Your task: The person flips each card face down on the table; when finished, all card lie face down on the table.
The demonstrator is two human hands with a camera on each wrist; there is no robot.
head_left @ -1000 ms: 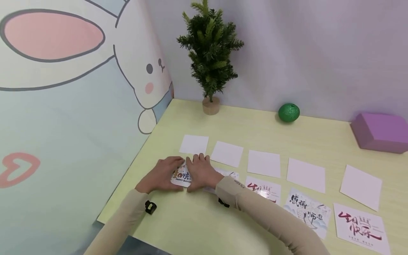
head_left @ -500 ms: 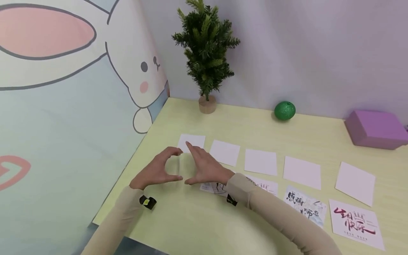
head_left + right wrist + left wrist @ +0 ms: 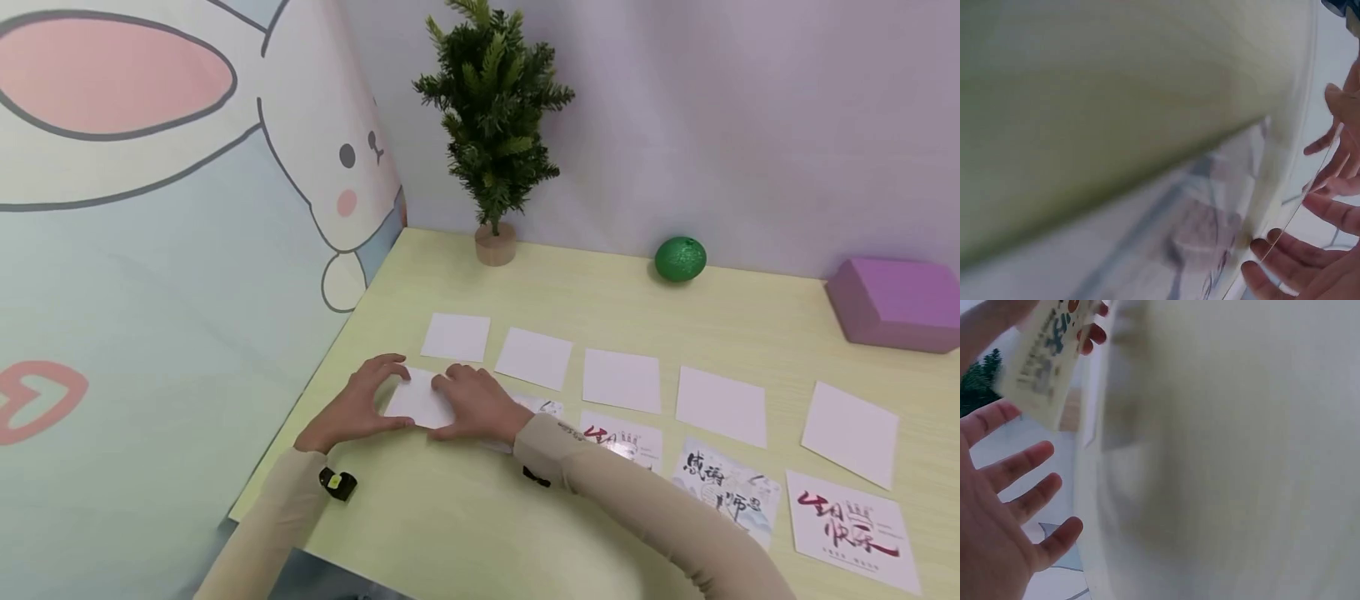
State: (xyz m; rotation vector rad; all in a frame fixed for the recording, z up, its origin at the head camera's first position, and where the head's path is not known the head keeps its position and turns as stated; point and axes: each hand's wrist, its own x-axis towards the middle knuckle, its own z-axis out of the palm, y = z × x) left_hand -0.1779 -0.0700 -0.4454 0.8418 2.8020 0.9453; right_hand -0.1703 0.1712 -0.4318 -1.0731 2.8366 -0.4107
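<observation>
A square greeting card (image 3: 422,398) is held a little above the table between both hands, its blank white face upward. In the left wrist view the printed side of this card (image 3: 1044,365) shows from below. My left hand (image 3: 351,412) holds the card's left end with thumb and index finger at its near and far edges; the other fingers (image 3: 1029,465) are spread away from it. My right hand (image 3: 480,407) holds the right end between thumb and fingers. Seen from the right wrist, the card is a thin line running between the two hands.
Several blank white cards (image 3: 534,358) lie in a row behind the hands. Nearer, printed cards (image 3: 853,529) form another row, partly hidden by the right arm. Along the back stand a small artificial tree (image 3: 495,125), a green ball (image 3: 680,259) and a purple box (image 3: 896,304).
The card has turned over between my hands: its printed face was up, then it stood edge-on, and now its white face is up. Both hands stay at nearly the same place.
</observation>
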